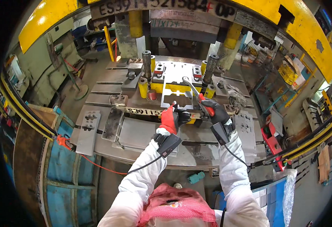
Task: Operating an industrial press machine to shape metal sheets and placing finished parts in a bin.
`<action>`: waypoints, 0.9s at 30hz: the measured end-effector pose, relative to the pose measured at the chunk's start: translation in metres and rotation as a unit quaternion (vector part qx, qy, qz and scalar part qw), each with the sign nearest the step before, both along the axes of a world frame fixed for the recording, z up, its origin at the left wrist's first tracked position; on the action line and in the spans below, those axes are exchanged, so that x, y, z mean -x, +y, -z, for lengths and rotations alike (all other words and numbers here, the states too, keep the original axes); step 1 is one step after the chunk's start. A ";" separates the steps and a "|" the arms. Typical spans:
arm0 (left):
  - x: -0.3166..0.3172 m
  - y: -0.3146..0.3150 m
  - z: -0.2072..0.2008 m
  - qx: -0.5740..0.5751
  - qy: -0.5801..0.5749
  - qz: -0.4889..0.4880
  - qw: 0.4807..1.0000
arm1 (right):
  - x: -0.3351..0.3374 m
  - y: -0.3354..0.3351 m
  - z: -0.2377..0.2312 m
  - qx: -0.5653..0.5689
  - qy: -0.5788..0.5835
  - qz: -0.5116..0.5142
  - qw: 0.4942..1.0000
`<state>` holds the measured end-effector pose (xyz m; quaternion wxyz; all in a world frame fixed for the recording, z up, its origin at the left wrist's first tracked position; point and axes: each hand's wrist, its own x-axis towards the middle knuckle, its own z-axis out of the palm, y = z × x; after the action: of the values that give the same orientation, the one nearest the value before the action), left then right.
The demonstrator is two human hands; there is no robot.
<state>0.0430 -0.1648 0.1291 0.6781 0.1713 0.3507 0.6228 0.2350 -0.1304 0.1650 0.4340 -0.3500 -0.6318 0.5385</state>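
My right hand (216, 110), in a black and red glove, is closed around a long metal hand tool (191, 86). The tool's rounded head reaches forward over a bright metal sheet with cut-outs (167, 99), which lies across the die in the press. My left hand (169, 120), gloved in red and black, is at the near end of that sheet with its fingers curled; what they grip, if anything, is hidden. Beneath it runs a bar with painted characters (143, 111). Black boxes with cables are strapped to both my wrists.
Upright guide posts (146, 64) and yellow cylinders (143, 87) stand around the die. Flat metal sheets (137, 132) are stacked at the near left, cut parts (91, 120) further left, and more cut plates (245, 126) at right. The yellow press frame (306, 30) arches overhead.
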 end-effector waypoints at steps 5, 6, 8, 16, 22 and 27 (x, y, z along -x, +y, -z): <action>0.001 -0.002 -0.008 0.023 -0.032 0.017 0.999 | 0.008 -0.009 -0.018 0.168 0.037 -0.020 0.985; 0.002 0.000 -0.006 0.020 -0.032 0.022 0.999 | 0.011 -0.015 -0.023 0.146 0.016 -0.003 0.989; 0.003 0.001 -0.003 0.017 -0.030 0.030 0.999 | 0.016 -0.027 -0.030 0.102 -0.025 0.033 0.994; 0.012 0.004 0.007 0.028 -0.057 0.066 0.996 | 0.011 -0.175 -0.003 0.116 0.092 0.147 0.978; 0.006 -0.004 -0.012 0.023 -0.056 0.061 0.996 | -0.020 -0.302 0.084 0.255 0.063 0.208 0.942; 0.009 0.000 -0.008 0.023 -0.083 0.069 0.994 | -0.020 -0.347 0.097 0.340 0.168 0.220 0.899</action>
<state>0.0340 -0.1647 0.1366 0.7501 0.1272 0.2946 0.5782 0.2546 -0.4769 0.0684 0.4958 -0.5101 -0.2351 0.6623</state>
